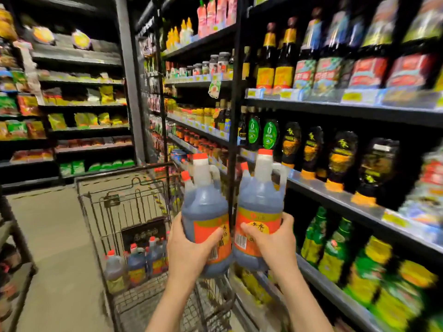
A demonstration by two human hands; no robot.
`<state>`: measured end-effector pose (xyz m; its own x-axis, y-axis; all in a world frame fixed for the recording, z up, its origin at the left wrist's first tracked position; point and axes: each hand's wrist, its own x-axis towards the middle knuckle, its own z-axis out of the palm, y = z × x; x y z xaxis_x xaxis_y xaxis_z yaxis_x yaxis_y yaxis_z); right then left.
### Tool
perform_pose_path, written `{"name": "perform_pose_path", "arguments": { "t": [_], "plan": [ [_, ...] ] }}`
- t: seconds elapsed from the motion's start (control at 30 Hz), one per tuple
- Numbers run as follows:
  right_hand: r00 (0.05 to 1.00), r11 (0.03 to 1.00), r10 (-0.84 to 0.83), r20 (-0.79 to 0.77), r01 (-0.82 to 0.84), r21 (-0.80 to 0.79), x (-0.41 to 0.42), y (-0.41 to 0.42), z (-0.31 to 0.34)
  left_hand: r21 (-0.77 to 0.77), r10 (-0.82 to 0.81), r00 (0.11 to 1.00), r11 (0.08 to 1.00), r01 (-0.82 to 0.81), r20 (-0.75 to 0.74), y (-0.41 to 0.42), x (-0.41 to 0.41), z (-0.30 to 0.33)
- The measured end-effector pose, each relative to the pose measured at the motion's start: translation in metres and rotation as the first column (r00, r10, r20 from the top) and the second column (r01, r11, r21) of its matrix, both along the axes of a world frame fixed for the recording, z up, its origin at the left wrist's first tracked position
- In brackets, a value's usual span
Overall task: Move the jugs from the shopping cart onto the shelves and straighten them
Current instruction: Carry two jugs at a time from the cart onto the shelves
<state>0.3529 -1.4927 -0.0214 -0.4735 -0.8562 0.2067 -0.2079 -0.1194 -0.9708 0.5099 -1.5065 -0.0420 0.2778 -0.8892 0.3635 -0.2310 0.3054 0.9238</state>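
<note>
My left hand (191,250) grips the lower body of a dark jug (206,204) with an orange label and a red cap. Beside it, my right hand (273,243) grips a second, matching jug (260,200). Both jugs stand upright, side by side, raised above the shopping cart (124,212) in front of the black shelf upright. Several more red-capped jugs (136,262) sit in the cart's basket. The shelves (335,200) on the right are stocked with dark bottles.
A black upright post (233,116) of the shelving stands just behind the held jugs. Green bottles (335,250) fill the lower shelf on the right. Packets fill the shelves (84,104) across the aisle. Tan floor (55,248) lies to the cart's left.
</note>
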Motion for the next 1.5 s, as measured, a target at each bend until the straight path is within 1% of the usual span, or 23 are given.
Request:
{"name": "perform_pose_path", "arguments": {
  "t": [0.1, 0.2, 0.4, 0.5, 0.63, 0.77, 1.0, 1.2, 1.33, 1.5],
  "plan": [
    [0.995, 0.994, -0.104, 0.004, 0.104, -0.018, -0.018, 0.053, 0.008, 0.005, -0.124, 0.992, 0.992, 0.124, -0.03, 0.034, -0.021, 0.013],
    [0.976, 0.976, -0.217, 0.001, 0.217, -0.027, -0.041, 0.104, 0.017, -0.011, -0.271, 0.96, 0.963, 0.271, -0.069, 0.065, -0.046, 0.021],
    [0.889, 0.888, -0.458, -0.004, 0.457, -0.052, -0.088, 0.205, 0.033, -0.042, -0.54, 0.84, 0.842, 0.538, -0.06, 0.132, -0.114, 0.037],
    [0.816, 0.816, -0.578, -0.019, 0.576, -0.051, -0.111, 0.262, 0.039, -0.056, -0.651, 0.758, 0.759, 0.649, -0.046, 0.17, -0.156, 0.042],
    [0.709, 0.708, -0.705, -0.001, 0.704, -0.057, -0.147, 0.345, 0.042, -0.089, -0.768, 0.639, 0.64, 0.763, -0.05, 0.234, -0.211, 0.047],
    [0.591, 0.589, -0.806, 0.025, 0.806, -0.055, -0.182, 0.435, 0.041, -0.101, -0.864, 0.493, 0.502, 0.859, -0.107, 0.311, -0.266, 0.05],
    [0.4, 0.399, -0.917, 0.01, 0.916, -0.046, -0.228, 0.612, 0.042, -0.076, -0.946, 0.271, 0.287, 0.955, -0.176, 0.474, -0.349, 0.047],
    [0.244, 0.244, -0.97, -0.004, 0.97, -0.018, -0.261, 0.758, 0.048, -0.079, -0.978, 0.082, 0.099, 0.992, -0.194, 0.616, -0.416, 0.053],
    [0.11, 0.11, -0.994, -0.011, 0.994, -0.019, -0.282, 0.838, 0.052, -0.085, -0.977, -0.067, -0.051, 0.995, -0.203, 0.695, -0.457, 0.054],
    [-0.011, -0.011, -1.0, 0.021, 1.0, -0.009, -0.313, 0.917, 0.049, -0.065, -0.962, -0.196, -0.186, 0.98, -0.189, 0.772, -0.504, 0.052]
  ]
}}
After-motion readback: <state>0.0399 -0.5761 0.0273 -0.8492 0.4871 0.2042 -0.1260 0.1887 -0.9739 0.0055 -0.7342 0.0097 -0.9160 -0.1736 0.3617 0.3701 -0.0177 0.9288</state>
